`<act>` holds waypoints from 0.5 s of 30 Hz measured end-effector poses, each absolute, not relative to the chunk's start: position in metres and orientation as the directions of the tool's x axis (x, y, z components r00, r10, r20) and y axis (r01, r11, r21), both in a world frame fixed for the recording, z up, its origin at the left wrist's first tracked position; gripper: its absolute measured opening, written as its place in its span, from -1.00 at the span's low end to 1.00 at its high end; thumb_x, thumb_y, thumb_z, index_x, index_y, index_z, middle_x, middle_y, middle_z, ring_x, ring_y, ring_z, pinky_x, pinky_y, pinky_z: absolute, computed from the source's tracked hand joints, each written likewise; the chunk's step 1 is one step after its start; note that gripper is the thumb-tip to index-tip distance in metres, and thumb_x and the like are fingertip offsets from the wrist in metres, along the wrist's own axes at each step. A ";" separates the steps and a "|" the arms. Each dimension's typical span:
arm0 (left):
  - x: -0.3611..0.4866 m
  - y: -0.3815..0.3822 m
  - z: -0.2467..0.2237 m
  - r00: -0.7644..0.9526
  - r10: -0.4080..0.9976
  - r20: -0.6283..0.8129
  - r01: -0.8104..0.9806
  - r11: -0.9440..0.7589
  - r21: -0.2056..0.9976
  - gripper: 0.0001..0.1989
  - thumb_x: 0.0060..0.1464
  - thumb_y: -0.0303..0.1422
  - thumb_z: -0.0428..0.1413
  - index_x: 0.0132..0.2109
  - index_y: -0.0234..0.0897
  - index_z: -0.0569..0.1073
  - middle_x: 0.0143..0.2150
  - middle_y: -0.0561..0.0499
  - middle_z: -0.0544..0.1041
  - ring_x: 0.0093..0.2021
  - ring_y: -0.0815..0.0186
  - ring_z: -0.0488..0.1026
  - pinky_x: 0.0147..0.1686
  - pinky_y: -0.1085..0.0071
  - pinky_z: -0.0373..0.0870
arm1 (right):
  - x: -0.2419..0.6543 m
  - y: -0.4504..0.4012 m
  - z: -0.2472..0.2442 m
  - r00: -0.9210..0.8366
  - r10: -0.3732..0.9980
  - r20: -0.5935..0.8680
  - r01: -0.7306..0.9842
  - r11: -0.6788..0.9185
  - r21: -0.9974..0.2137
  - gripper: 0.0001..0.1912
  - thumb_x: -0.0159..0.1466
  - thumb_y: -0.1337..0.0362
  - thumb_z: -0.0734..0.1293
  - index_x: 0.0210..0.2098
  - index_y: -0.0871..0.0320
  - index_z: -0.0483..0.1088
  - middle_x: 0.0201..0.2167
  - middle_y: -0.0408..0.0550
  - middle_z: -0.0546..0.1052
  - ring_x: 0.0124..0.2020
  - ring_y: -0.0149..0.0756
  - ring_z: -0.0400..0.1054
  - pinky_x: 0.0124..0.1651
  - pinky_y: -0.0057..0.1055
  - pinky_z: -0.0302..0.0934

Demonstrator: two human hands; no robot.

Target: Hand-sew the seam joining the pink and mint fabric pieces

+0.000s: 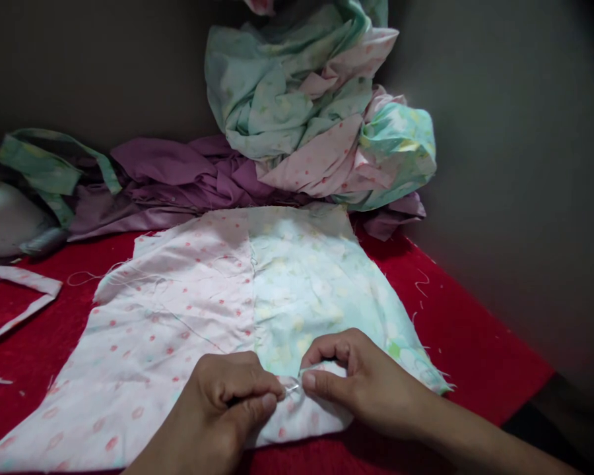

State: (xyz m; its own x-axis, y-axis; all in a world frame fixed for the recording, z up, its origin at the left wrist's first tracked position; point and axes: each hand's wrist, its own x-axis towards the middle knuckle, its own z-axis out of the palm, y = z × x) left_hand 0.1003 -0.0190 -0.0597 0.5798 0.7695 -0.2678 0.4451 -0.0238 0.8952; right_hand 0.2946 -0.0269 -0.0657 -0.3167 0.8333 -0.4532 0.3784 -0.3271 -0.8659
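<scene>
A sewn cloth point(202, 284), pink with red dots on the left and pale green floral on the right, lies spread in front of me. Its near edge is turned up to show a pink dotted underside. My left hand point(232, 396) is closed in a pinch at this folded edge. Close to its right, my right hand point(361, 382) pinches the same fold between thumb and forefinger. Between the fingertips shows a small, shiny, thin thing point(292, 388) that looks like a pin; its exact kind I cannot make out. The fingertips partly hide it.
Heaped green and pink printed fabric point(297, 112) rises at the back, over crumpled purple cloth point(193, 171). At left are a pale machine part point(10, 218), a green strip point(44, 165) and a pink fabric strip point(24, 307). Loose threads lie on the red table cover point(465, 330).
</scene>
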 end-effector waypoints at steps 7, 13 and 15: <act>0.101 -0.021 -0.060 0.568 0.781 -0.261 0.454 -0.033 0.891 -0.73 0.05 -0.41 -0.02 -0.48 -0.32 0.53 -0.56 0.03 0.37 -0.49 0.36 0.28 -0.48 0.47 0.15 | 0.295 -0.025 -0.066 -0.299 0.834 -0.463 0.376 -0.343 -0.861 -0.88 0.04 0.31 0.31 -0.48 0.26 0.41 -0.67 -0.23 0.25 -0.60 -0.51 0.04 -0.58 -0.59 -0.07; 0.102 -0.020 -0.059 0.552 0.786 -0.277 0.464 -0.014 0.886 -0.74 0.06 -0.40 -0.03 -0.46 -0.29 0.53 -0.52 0.04 0.40 -0.47 0.36 0.31 -0.46 0.49 0.17 | 0.299 -0.022 -0.057 -0.306 0.787 -0.536 0.318 -0.446 -0.836 -0.89 0.00 0.32 0.32 -0.49 0.27 0.40 -0.70 -0.25 0.24 -0.65 -0.54 0.05 -0.61 -0.60 -0.07; 0.102 -0.019 -0.060 0.549 0.788 -0.277 0.474 -0.021 0.880 -0.74 0.06 -0.40 -0.03 -0.46 -0.29 0.53 -0.51 0.04 0.42 -0.47 0.36 0.32 -0.46 0.50 0.18 | 0.300 -0.022 -0.057 -0.301 0.784 -0.543 0.304 -0.460 -0.834 -0.90 -0.01 0.34 0.32 -0.49 0.27 0.40 -0.71 -0.25 0.25 -0.66 -0.54 0.06 -0.61 -0.60 -0.06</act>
